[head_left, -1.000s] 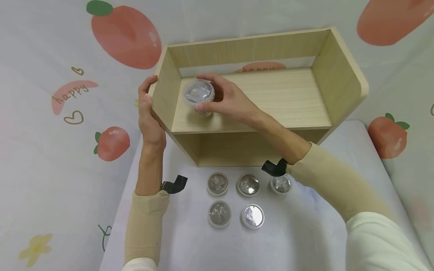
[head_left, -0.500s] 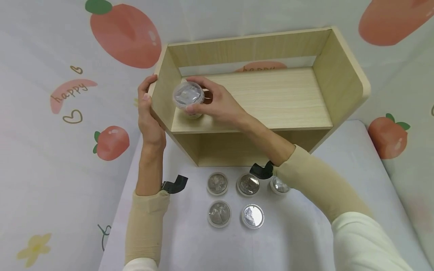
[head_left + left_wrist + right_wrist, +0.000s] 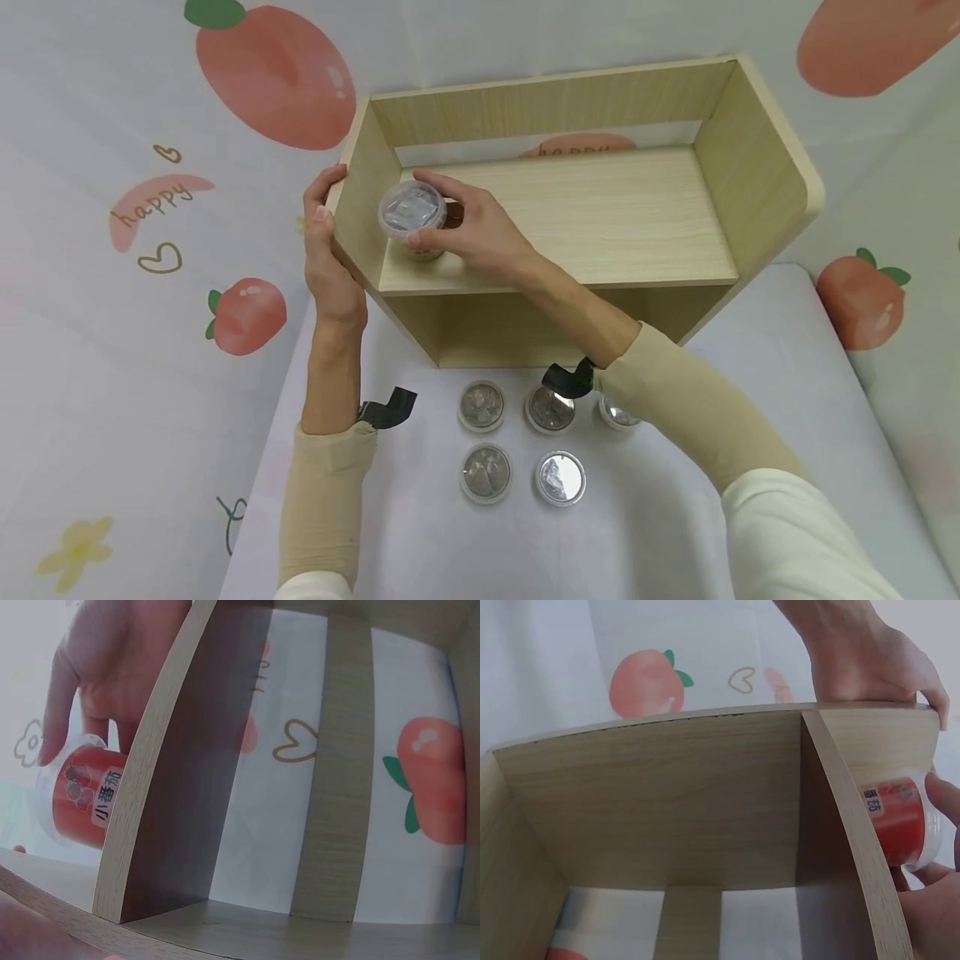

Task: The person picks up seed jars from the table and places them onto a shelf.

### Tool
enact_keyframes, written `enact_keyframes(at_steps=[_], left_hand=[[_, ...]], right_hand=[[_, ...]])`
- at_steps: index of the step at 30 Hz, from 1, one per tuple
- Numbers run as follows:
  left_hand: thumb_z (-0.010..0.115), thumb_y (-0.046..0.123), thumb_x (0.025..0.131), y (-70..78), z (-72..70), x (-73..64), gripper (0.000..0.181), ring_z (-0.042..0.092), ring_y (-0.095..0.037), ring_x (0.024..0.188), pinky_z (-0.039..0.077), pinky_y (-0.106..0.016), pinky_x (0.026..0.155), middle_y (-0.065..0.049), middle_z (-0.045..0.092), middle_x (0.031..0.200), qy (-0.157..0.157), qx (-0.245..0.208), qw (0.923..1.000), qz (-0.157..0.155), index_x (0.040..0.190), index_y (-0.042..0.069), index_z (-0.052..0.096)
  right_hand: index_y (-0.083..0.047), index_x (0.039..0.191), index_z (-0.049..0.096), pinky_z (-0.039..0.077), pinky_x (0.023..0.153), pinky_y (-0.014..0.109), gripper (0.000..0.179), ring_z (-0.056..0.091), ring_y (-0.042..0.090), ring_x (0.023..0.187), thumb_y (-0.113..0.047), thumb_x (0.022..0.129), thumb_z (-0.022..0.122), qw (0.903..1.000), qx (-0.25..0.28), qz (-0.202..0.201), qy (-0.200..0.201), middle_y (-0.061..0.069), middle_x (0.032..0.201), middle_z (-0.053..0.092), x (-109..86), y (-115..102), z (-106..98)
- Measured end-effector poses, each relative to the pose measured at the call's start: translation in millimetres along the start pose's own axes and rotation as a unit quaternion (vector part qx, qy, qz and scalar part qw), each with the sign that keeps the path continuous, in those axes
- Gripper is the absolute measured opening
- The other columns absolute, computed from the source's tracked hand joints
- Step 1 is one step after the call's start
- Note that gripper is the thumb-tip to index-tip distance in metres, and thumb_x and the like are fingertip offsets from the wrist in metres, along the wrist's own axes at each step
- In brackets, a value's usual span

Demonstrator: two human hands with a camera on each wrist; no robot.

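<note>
My right hand pinches a round, clear-lidded plastic jar between thumb and fingers, at the left end of the upper board of a small wooden shelf. In the left wrist view the jar shows a red label with dark characters and a tomato drawing. The right wrist view has this jar standing close over the board near the side panel. My left hand grips the shelf's left side panel, fingers around the outer edge and thumb towards the front.
Several similar lidded jars stand in two rows on the white-covered table in front of the shelf. My right sleeve and its black wrist mount partly cover the back row. A patterned cloth hangs around the table.
My right hand has carried the jar leftward along the upper board, closer to the left side panel, slowing in the last half second. The left hand keeps its hold on the panel.
</note>
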State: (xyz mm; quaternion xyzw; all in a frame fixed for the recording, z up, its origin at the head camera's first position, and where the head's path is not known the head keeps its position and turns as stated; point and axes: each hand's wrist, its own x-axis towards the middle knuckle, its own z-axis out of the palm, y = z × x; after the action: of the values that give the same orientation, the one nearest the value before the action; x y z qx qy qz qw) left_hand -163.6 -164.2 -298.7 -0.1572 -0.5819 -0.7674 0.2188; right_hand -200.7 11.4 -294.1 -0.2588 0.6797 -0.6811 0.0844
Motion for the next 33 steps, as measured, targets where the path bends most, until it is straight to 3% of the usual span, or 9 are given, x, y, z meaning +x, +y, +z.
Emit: enact_keyframes(at_steps=[8, 17, 23, 33], left_hand=[[0.033, 0.03, 0.095, 0.7, 0.2, 0.4, 0.045, 0.048, -0.036, 0.118, 0.044, -0.035, 0.091, -0.019, 0.051, 0.131, 0.002, 0.001, 0.9999, 0.012, 0.13, 0.014, 0.055], [0.033, 0.028, 0.095, 3.9, -0.7, -0.4, 0.043, 0.048, -0.035, 0.118, 0.044, -0.034, 0.091, -0.018, 0.051, 0.132, 0.009, -0.008, 0.9999, -0.004, 0.13, 0.014, 0.055], [0.032, 0.029, 0.097, 2.2, -1.7, 0.0, 0.044, 0.048, -0.036, 0.117, 0.044, -0.035, 0.09, -0.019, 0.051, 0.132, -0.004, 0.0, 0.9999, 0.012, 0.132, 0.013, 0.053], [0.033, 0.031, 0.097, 1.5, -5.3, -0.6, 0.044, 0.049, -0.034, 0.115, 0.044, -0.034, 0.089, -0.02, 0.05, 0.13, -0.018, 0.005, 0.9998, -0.004, 0.134, 0.016, 0.052]], right_hand=[[-0.005, 0.151, 0.038, 0.049, 0.086, 0.024, 0.077, 0.064, 0.017, 0.103, -0.008, 0.085, 0.077, 0.9998, -0.008, 0.019, 0.002, 0.013, 0.124, 0.061, 1.0, 0.2, 1.5], [-0.003, 0.152, 0.037, 0.049, 0.087, 0.023, 0.079, 0.064, 0.017, 0.107, -0.011, 0.085, 0.078, 0.9993, -0.032, 0.021, 0.002, 0.013, 0.129, 0.059, 1.1, -2.2, 5.9], [-0.004, 0.152, 0.037, 0.049, 0.088, 0.022, 0.079, 0.063, 0.017, 0.107, -0.012, 0.085, 0.078, 0.9988, -0.043, 0.023, 0.008, 0.013, 0.131, 0.058, 0.8, -2.3, 6.5], [-0.009, 0.155, 0.03, 0.042, 0.101, 0.022, 0.079, 0.05, 0.016, 0.128, -0.015, 0.089, 0.072, 0.9995, -0.03, 0.002, 0.01, 0.007, 0.15, 0.041, -2.4, -3.4, 6.7]])
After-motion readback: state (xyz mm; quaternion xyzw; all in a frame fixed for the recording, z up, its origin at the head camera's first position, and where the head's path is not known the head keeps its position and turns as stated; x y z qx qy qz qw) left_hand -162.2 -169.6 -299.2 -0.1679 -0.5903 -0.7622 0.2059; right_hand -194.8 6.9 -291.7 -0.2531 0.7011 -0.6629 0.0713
